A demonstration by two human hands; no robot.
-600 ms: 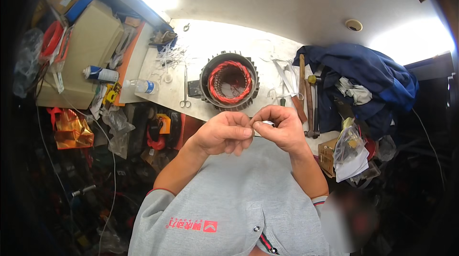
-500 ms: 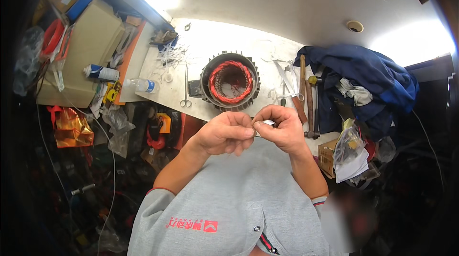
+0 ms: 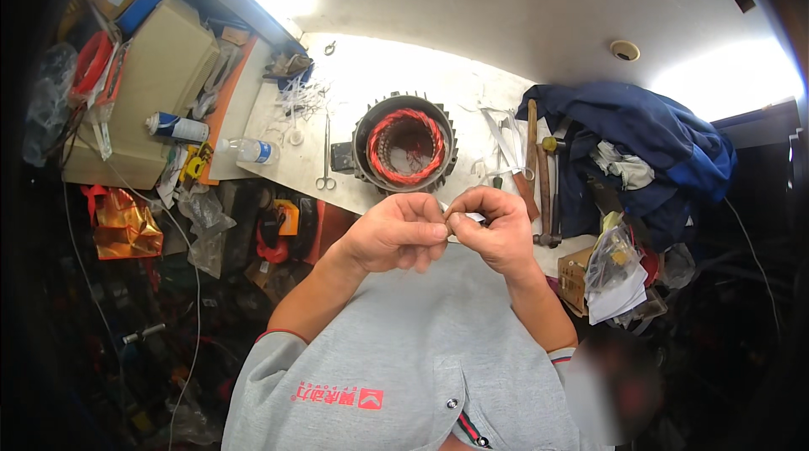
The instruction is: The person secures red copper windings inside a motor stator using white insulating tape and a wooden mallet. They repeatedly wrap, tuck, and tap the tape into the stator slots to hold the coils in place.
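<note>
Motor hsg blocks hands fwd; gap R, b4 wht strips.

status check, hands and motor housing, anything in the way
Left hand pinched shut, right hand holding a small white piece, fingertips meeting. Motor housing with red winding just beyond. Scissors left of it, hammer right, neither in the way.

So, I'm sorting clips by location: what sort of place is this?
Probably a motor repair workshop: a finned motor housing with a red winding sits on the worktable, a hammer to its right.
</note>
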